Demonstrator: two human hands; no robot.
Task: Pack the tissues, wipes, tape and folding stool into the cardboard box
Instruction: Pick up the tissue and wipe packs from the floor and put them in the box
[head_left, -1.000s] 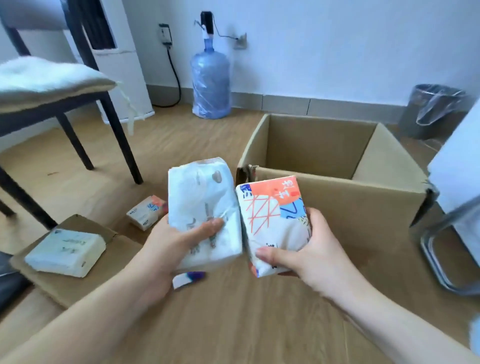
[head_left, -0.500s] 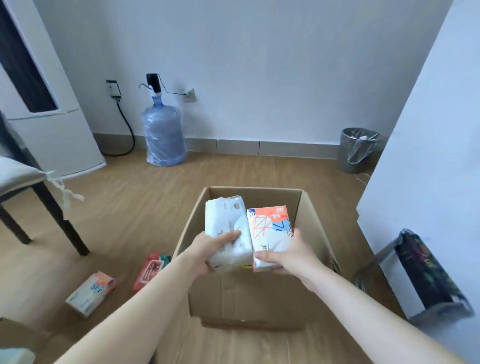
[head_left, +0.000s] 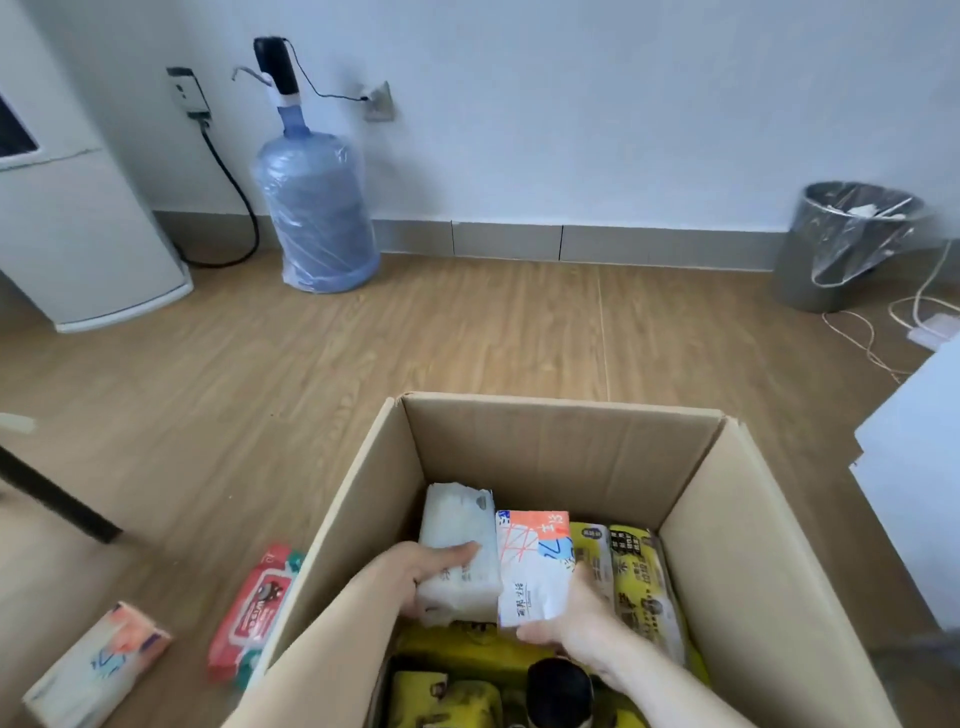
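Note:
Both my hands reach down inside the open cardboard box (head_left: 566, 447). My left hand (head_left: 421, 571) grips a white tissue pack (head_left: 457, 535). Pressed against that pack's right side is an orange, white and blue tissue pack (head_left: 532, 558), held from below by my right hand (head_left: 576, 618). Yellow packs (head_left: 636, 577) lie along the right side of the box's floor and more yellow ones (head_left: 452, 691) lie beneath my arms. A dark round object (head_left: 558, 686) shows under my right wrist. On the floor left of the box lie a red wipes pack (head_left: 252, 613) and another tissue pack (head_left: 98, 662).
A blue water jug (head_left: 317, 208) with a pump stands by the far wall. A lined bin (head_left: 841, 244) stands at the far right, with cables on the floor beside it. A white appliance (head_left: 72, 234) is at the left, a dark chair leg (head_left: 52, 493) near it, white furniture (head_left: 914, 478) at the right.
Both hands have lowered the two tissue packs from above the rim down into the box. The view has moved closer and tilted down over the box's inside.

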